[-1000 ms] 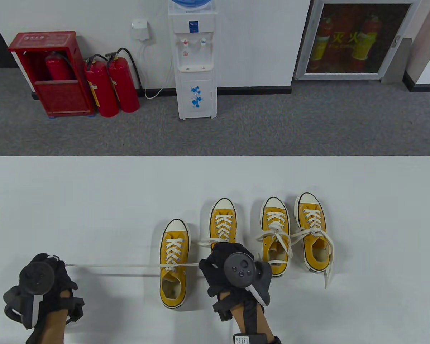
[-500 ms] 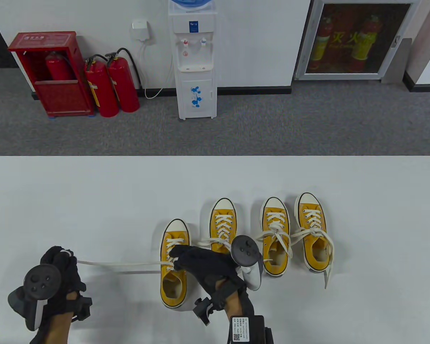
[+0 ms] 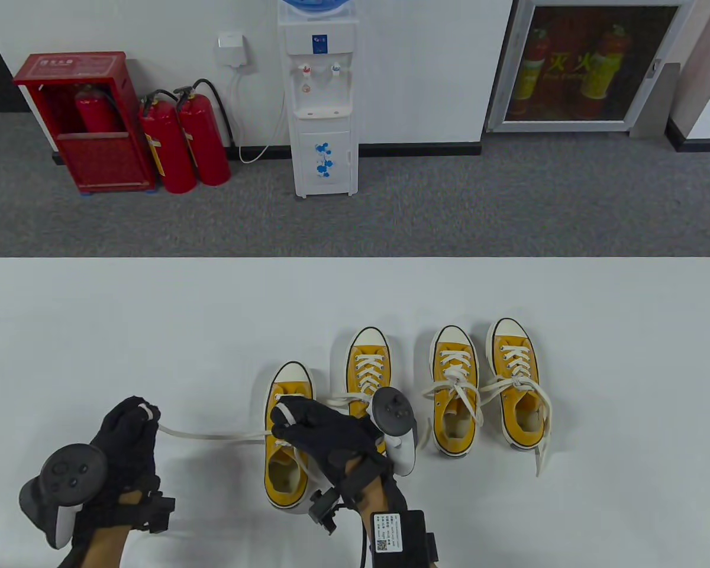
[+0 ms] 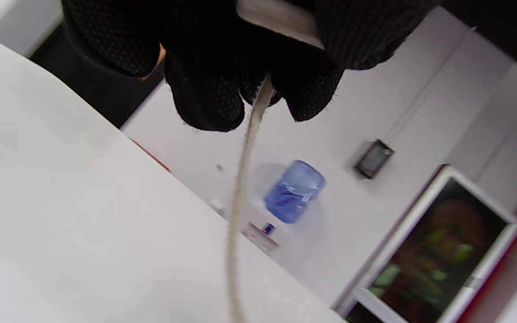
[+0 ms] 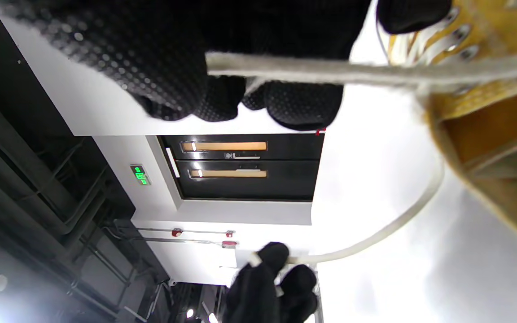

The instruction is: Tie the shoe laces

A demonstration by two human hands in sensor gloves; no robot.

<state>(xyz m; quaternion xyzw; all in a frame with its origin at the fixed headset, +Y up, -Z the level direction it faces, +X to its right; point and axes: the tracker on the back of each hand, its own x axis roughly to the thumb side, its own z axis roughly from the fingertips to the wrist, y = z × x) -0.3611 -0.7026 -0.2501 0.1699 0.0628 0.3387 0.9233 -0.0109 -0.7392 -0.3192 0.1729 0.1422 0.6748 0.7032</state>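
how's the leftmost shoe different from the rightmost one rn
The leftmost shoe sits nearer the table's front edge; the rightmost shoe sits farther back. The leftmost's laces are held, one end pinched by the left hand, another by the right hand over its tongue; the rightmost's laces hang loose over its sides with no hand on them. Both are yellow low-tops with white toe caps, toes pointing away.
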